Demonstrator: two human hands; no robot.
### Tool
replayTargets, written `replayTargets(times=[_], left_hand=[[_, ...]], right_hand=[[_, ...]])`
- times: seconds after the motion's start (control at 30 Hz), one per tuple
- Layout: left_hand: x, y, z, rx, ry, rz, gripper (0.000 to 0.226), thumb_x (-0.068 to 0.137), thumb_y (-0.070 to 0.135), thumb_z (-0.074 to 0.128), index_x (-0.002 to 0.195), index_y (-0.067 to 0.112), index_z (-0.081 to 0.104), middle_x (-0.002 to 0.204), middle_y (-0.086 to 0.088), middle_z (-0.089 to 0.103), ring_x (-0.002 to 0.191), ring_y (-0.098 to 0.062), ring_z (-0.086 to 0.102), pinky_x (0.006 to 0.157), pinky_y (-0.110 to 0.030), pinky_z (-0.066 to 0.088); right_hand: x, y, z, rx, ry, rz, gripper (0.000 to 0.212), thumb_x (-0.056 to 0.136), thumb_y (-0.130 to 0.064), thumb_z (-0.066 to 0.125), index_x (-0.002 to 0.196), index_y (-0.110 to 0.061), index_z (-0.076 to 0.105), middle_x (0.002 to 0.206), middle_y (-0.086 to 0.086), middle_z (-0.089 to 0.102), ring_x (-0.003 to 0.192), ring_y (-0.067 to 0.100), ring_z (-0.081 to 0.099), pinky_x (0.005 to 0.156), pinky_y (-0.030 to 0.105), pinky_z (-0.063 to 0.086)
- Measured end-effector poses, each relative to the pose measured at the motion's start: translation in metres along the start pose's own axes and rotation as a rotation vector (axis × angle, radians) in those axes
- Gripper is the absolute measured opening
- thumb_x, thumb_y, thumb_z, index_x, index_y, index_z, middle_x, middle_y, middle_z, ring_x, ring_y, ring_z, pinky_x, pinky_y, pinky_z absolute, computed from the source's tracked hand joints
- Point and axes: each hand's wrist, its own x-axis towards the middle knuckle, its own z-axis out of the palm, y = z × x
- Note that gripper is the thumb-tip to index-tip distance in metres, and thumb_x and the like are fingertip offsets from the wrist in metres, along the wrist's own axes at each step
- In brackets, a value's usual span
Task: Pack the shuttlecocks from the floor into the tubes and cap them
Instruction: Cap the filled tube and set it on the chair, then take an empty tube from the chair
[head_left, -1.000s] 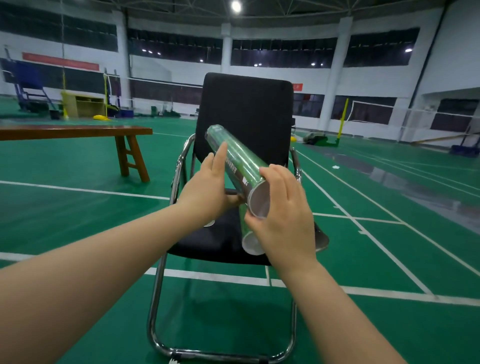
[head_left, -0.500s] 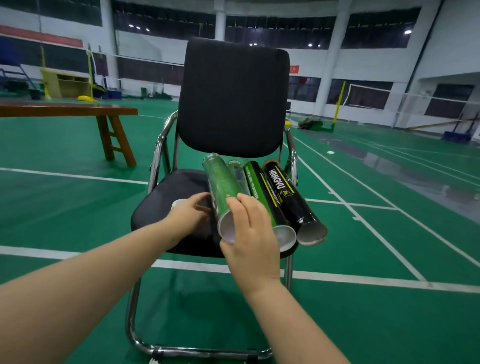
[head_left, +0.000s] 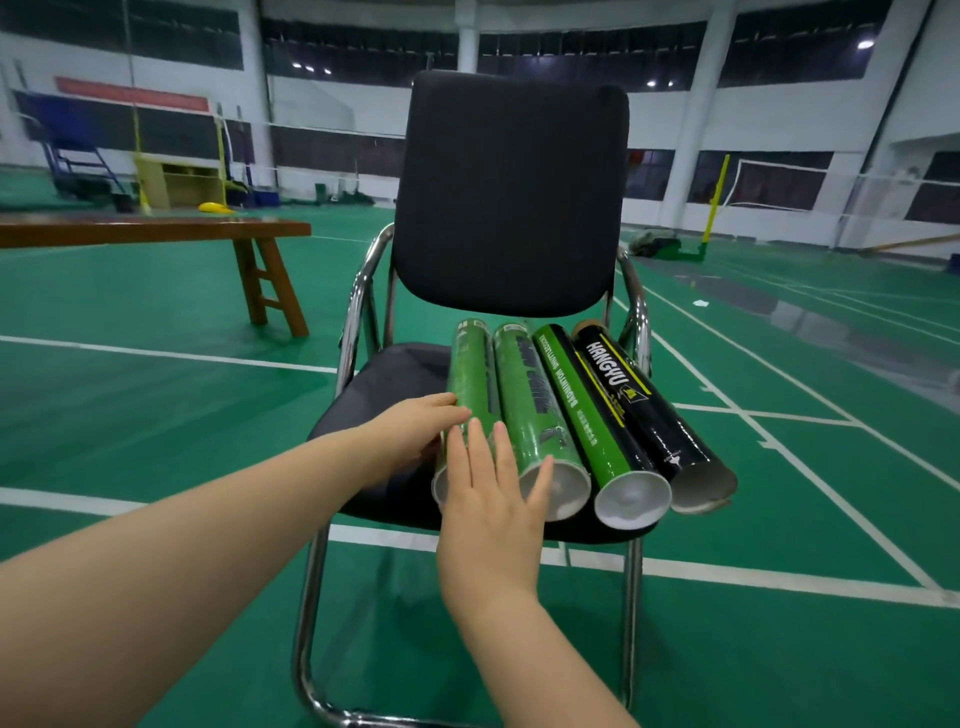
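Several shuttlecock tubes lie side by side on the seat of a black chair (head_left: 395, 374), near ends toward me. From the left: a green tube (head_left: 471, 379), a second green tube (head_left: 530, 400), a green-and-black tube (head_left: 587, 410) and a black tube (head_left: 639, 410) marked HANGYU. My left hand (head_left: 410, 431) touches the left side of the leftmost green tube with straight fingers. My right hand (head_left: 493, 499) is spread flat over the near ends of the two green tubes, covering them. No shuttlecocks are in view.
The chair has chrome arms and a sled frame (head_left: 311, 623) on the green court floor with white lines. A wooden bench (head_left: 156, 231) stands at the left. A yellow net post (head_left: 714, 208) and a dark bag are far back right.
The green tube that both hands held up in front of the chair has come down onto the seat at the left of the row. My right hand has let go and flattened.
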Motion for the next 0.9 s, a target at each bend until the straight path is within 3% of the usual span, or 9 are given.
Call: replayTargets(times=[0.1,0.17,0.23,0.33,0.43,0.53,0.7,0.8,0.9], left_hand=[[0.015,-0.015,-0.003,0.097,-0.005,0.043,0.075,0.066,0.061,0.059,0.134,0.030,0.047,0.132,0.000,0.055,0.119,-0.019,0.053,0.105,-0.044,0.038],[0.015,-0.016,-0.001,0.118,0.014,0.084,0.077,0.065,0.064,0.055,0.135,0.034,0.045,0.134,0.002,0.053,0.120,-0.018,0.051,0.106,-0.043,0.037],[0.008,-0.012,0.003,0.181,0.063,0.128,0.068,0.074,0.060,0.054,0.136,0.036,0.043,0.136,0.002,0.051,0.121,-0.019,0.050,0.106,-0.043,0.036],[0.005,-0.006,0.009,0.419,0.123,0.208,0.066,0.081,0.060,0.050,0.141,0.040,0.031,0.139,0.002,0.049,0.122,-0.020,0.050,0.105,-0.045,0.037],[0.002,0.003,0.020,0.531,0.165,0.329,0.077,0.077,0.065,0.048,0.144,0.043,0.017,0.150,0.005,0.032,0.134,-0.017,0.034,0.109,-0.047,0.028],[-0.005,0.012,0.040,0.604,0.154,0.461,0.079,0.082,0.060,0.052,0.144,0.047,0.004,0.156,0.005,0.015,0.141,-0.015,0.018,0.112,-0.038,0.022],[-0.016,0.024,0.080,1.093,0.088,0.553,0.089,0.070,0.081,0.040,0.127,0.057,-0.024,0.157,0.007,-0.004,0.144,-0.015,0.000,0.113,-0.054,0.013],[-0.017,0.025,0.096,1.251,0.057,0.564,0.091,0.072,0.079,0.040,0.131,0.054,-0.024,0.157,0.006,-0.009,0.143,-0.014,-0.005,0.112,-0.057,0.005],[-0.016,0.023,0.108,1.332,-0.001,0.569,0.095,0.071,0.081,0.039,0.139,0.049,-0.018,0.157,0.003,-0.004,0.144,-0.017,0.001,0.113,-0.055,0.009]], right_hand=[[0.003,0.000,0.003,-0.009,0.000,-0.006,0.080,0.051,-0.018,0.085,0.126,-0.011,0.057,0.131,0.004,0.057,0.123,0.026,0.053,0.101,0.057,0.016],[0.004,0.002,0.000,0.007,0.005,-0.026,0.078,0.056,-0.032,0.083,0.127,-0.015,0.056,0.133,0.001,0.056,0.125,0.024,0.051,0.102,0.056,0.015],[0.008,0.012,-0.008,0.071,0.083,-0.014,0.060,0.069,-0.043,0.066,0.124,-0.021,0.055,0.134,-0.003,0.054,0.128,0.021,0.046,0.104,0.054,0.014],[0.023,0.046,-0.032,0.159,0.157,0.147,0.051,0.079,-0.045,0.048,0.125,-0.025,0.051,0.141,-0.002,0.047,0.133,0.022,0.035,0.109,0.053,0.012],[0.036,0.096,-0.053,0.116,0.032,0.389,0.053,0.088,-0.045,0.046,0.137,-0.027,0.037,0.153,-0.002,0.026,0.142,0.025,0.017,0.111,0.056,0.006],[0.029,0.134,-0.059,0.156,-0.057,0.615,0.062,0.088,-0.052,0.045,0.143,-0.030,0.027,0.156,-0.002,0.014,0.143,0.032,0.009,0.111,0.059,0.009],[0.024,0.153,-0.050,0.587,-0.153,0.865,0.078,0.082,-0.057,0.055,0.145,-0.027,0.020,0.156,0.005,0.011,0.135,0.036,0.030,0.103,0.049,0.031],[0.027,0.154,-0.047,0.734,-0.146,0.952,0.081,0.081,-0.048,0.063,0.145,-0.024,0.020,0.152,0.009,0.018,0.122,0.035,0.045,0.092,0.040,0.038],[0.026,0.156,-0.046,0.790,-0.086,0.997,0.067,0.085,-0.036,0.062,0.141,-0.021,0.029,0.139,0.013,0.036,0.104,0.030,0.050,0.077,0.032,0.034]])
